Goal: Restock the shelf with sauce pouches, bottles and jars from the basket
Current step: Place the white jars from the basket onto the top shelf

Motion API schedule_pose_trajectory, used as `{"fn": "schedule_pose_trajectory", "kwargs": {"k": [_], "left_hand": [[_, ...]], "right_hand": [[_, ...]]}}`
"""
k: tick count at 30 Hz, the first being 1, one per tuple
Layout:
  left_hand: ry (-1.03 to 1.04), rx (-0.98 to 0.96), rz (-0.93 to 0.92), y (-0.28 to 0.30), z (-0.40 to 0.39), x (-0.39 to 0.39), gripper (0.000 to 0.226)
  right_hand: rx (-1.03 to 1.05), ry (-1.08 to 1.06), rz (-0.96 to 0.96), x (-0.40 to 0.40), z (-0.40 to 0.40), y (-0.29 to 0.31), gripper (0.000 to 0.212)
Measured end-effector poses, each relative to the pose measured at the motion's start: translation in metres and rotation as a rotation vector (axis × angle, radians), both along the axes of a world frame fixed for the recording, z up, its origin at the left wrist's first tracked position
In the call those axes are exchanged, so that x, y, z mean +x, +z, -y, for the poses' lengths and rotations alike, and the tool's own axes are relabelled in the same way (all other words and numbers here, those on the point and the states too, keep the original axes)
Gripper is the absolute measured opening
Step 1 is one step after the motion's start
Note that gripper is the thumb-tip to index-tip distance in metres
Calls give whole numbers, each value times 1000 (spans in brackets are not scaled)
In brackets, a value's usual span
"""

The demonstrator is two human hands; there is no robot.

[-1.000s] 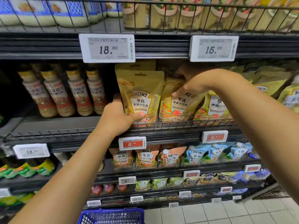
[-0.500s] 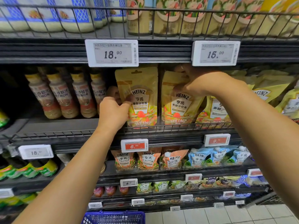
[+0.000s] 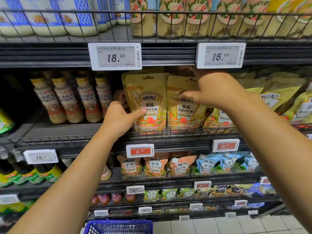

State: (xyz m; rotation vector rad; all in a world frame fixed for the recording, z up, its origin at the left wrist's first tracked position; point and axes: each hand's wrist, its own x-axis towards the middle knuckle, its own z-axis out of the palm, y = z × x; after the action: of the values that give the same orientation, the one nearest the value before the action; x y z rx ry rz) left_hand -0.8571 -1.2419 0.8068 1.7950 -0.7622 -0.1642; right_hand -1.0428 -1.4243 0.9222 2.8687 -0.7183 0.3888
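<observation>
left hand (image 3: pixel 120 118) grips one pouch (image 3: pixel 148 102); right hand (image 3: pixel 213 91) seemingly pinches another (image 3: pixel 184 112).

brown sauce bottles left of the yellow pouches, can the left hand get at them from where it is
Probably yes. The left hand grips the edge of the left yellow pouch, right beside the brown sauce bottles. Nothing stands in front of them but the low wire rail, though the hand would have to let go first.

Dark metal shelving (image 3: pixel 50 130) with wire rails fills the view — pale tiled floor (image 3: pixel 236 225) below.
</observation>
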Motion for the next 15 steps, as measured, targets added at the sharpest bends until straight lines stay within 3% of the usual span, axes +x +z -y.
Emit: {"fn": "schedule_pose_trajectory", "kwargs": {"k": [3,7,9,11,15], "left_hand": [[18,100,47,2,-4,-4,64],[300,226,320,2,-15,-22,71],[240,106,595,0,-22,-35,45],[31,134,764,-4,-23,-49,20],[-52,358,738,-10,-12,-65,22]], "right_hand": [[-24,25,196,-11,-5,-18,67],[-111,229,586,-33,-22,-68,29],[-10,296,487,-34,-26,-90,16],[71,221,301,-30,-27,-104,16],[91,116,181,-22,-26,-106,22]]}}
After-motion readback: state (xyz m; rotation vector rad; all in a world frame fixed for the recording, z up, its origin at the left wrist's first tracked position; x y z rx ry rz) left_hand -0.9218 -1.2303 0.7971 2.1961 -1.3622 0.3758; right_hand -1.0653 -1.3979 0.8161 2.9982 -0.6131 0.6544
